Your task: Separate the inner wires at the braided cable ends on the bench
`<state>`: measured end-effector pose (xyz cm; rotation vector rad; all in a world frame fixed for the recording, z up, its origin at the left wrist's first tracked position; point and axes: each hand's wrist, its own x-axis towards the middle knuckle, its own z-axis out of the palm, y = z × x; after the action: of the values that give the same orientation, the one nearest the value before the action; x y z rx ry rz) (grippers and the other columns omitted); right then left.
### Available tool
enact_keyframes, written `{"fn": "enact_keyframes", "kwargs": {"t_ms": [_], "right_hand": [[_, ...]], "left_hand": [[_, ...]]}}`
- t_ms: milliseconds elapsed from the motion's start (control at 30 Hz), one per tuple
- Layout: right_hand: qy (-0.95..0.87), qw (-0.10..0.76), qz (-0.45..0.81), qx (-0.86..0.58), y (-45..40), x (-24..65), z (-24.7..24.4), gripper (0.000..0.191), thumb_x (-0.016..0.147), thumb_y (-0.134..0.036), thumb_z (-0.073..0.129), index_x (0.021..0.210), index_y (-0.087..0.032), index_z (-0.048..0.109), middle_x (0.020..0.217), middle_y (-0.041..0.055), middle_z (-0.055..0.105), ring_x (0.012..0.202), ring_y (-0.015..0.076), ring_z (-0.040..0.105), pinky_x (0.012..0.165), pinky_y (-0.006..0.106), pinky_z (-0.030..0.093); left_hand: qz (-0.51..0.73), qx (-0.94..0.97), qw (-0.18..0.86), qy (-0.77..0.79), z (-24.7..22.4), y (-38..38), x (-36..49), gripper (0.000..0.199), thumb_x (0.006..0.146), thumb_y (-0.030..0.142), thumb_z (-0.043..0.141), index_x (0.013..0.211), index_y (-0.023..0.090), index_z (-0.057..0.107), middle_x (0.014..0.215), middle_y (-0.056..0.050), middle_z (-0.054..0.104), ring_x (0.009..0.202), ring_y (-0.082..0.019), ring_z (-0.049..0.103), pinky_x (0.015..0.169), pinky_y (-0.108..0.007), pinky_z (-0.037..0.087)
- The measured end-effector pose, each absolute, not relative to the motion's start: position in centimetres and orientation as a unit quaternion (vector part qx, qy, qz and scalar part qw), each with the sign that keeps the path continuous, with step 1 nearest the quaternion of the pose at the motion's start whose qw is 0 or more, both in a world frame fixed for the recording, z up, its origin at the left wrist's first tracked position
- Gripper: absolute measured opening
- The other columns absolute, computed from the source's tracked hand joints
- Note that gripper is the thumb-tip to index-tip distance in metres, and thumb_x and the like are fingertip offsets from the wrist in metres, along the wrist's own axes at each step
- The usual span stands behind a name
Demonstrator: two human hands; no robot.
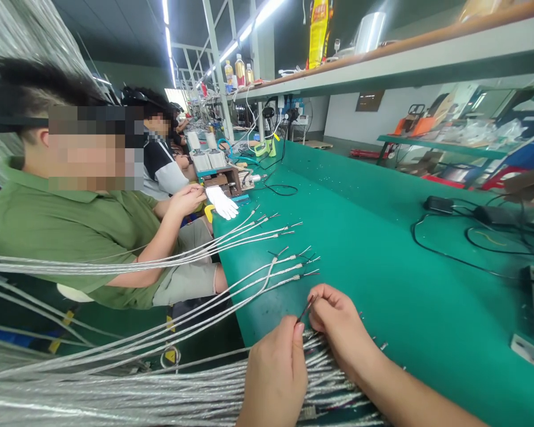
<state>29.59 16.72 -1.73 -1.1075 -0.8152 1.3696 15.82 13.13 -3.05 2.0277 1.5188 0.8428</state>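
My left hand (278, 367) is closed in a pinch on a thin dark wire (307, 308) low in the middle of the view. My right hand (338, 317) pinches the same wire at its upper end, just to the right. Beneath both hands lies a thick bundle of silvery braided cables (196, 391) that comes in from the left. Several separate cables (267, 274) rest on the green table beyond my hands, their stripped ends showing thin dark and light wires. The part of the wire inside my fingertips is hidden.
A person in a green shirt (71, 237) sits at the left, hands near a white glove (221, 203). Behind the glove stands a bench machine (225, 177). Black adapters (439, 204) with cords lie at the right of the green table (382, 261). A shelf (409, 62) runs above.
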Motion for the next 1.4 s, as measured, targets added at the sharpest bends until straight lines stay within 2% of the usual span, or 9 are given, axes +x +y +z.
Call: {"fn": "enact_keyframes", "kwargs": {"t_ms": [167,367,533,767,900,1000,1133,1300,1400], "right_hand": [[-0.307,0.607,0.578,-0.45,17.1,30.0,-1.6,0.016,0.089,-0.029,0.061,0.078,-0.019,0.055,0.059,-0.0087,0.026,0.053,0.0101,0.017,0.048,0.027,0.017],[-0.419,0.557,0.568,-0.438,16.3,29.9,-1.9,0.02,0.092,-0.038,0.065,0.095,-0.018,0.065,0.066,-0.0054,0.041,0.055,0.0089,0.027,0.05,0.026,0.02],[-0.487,0.539,0.528,-0.439,16.2,30.0,-1.8,0.019,0.093,-0.037,0.066,0.089,-0.019,0.065,0.087,0.0004,0.059,0.063,0.01,0.039,0.057,0.025,0.031],[-0.514,0.528,0.516,-0.437,16.2,29.7,-1.1,0.021,0.094,-0.035,0.062,0.081,-0.019,0.059,0.078,-0.0008,0.056,0.074,0.0148,0.049,0.068,0.027,0.039],[-0.532,0.52,0.492,-0.452,16.1,29.7,-1.0,0.019,0.092,-0.033,0.062,0.08,-0.02,0.057,0.076,-0.0008,0.054,0.072,0.0154,0.047,0.066,0.028,0.038],[-0.538,0.52,0.48,-0.458,16.1,29.8,-1.2,0.017,0.092,-0.032,0.062,0.08,-0.02,0.058,0.075,-0.0008,0.053,0.071,0.0154,0.047,0.066,0.028,0.038],[-0.525,0.533,0.481,-0.457,16.0,29.9,-1.3,0.018,0.093,-0.033,0.06,0.081,-0.02,0.058,0.076,-0.0009,0.053,0.07,0.0148,0.045,0.064,0.028,0.037],[-0.494,0.542,0.497,-0.464,16.0,29.9,-1.0,0.023,0.092,-0.039,0.063,0.081,-0.019,0.058,0.069,-0.0038,0.047,0.06,0.0123,0.036,0.056,0.026,0.03],[-0.478,0.545,0.51,-0.462,16.0,29.9,-1.2,0.026,0.091,-0.043,0.064,0.082,-0.019,0.058,0.064,-0.0051,0.042,0.057,0.0118,0.032,0.053,0.026,0.026]], "left_hand": [[0.353,0.699,0.28,0.555,-2.9,13.1,15.5,0.035,0.104,0.04,0.03,0.081,0.023,0.051,0.07,0.0,0.059,0.064,-0.017,0.055,0.059,-0.025,0.033],[0.352,0.67,0.308,0.576,-1.9,13.1,15.3,0.033,0.103,0.04,0.034,0.089,0.023,0.058,0.073,-0.001,0.062,0.069,-0.017,0.058,0.059,-0.023,0.035],[0.348,0.662,0.36,0.559,-2.1,13.3,15.3,0.034,0.103,0.043,0.033,0.089,0.023,0.057,0.077,0.0,0.061,0.073,-0.017,0.056,0.063,-0.024,0.035],[0.369,0.633,0.414,0.54,-2.8,13.6,15.0,0.04,0.102,0.052,0.033,0.084,0.021,0.052,0.071,0.001,0.053,0.068,-0.015,0.05,0.06,-0.025,0.03],[0.393,0.57,0.508,0.512,-2.6,14.1,14.9,0.046,0.101,0.057,0.033,0.079,0.02,0.05,0.056,0.005,0.041,0.054,-0.011,0.038,0.054,-0.023,0.029],[0.394,0.546,0.546,0.498,-2.3,14.3,14.9,0.046,0.101,0.056,0.034,0.081,0.019,0.052,0.052,0.007,0.04,0.051,-0.01,0.037,0.053,-0.022,0.03],[0.386,0.565,0.523,0.509,-2.2,14.2,14.8,0.043,0.101,0.055,0.038,0.083,0.019,0.055,0.057,0.006,0.045,0.055,-0.01,0.043,0.057,-0.022,0.032],[0.407,0.566,0.496,0.517,-2.5,14.1,14.8,0.039,0.101,0.052,0.039,0.088,0.02,0.057,0.062,0.005,0.048,0.06,-0.01,0.048,0.063,-0.022,0.036],[0.414,0.568,0.49,0.515,-2.6,14.1,14.7,0.033,0.099,0.05,0.047,0.093,0.02,0.06,0.067,0.004,0.054,0.064,-0.012,0.053,0.065,-0.023,0.04]]}}
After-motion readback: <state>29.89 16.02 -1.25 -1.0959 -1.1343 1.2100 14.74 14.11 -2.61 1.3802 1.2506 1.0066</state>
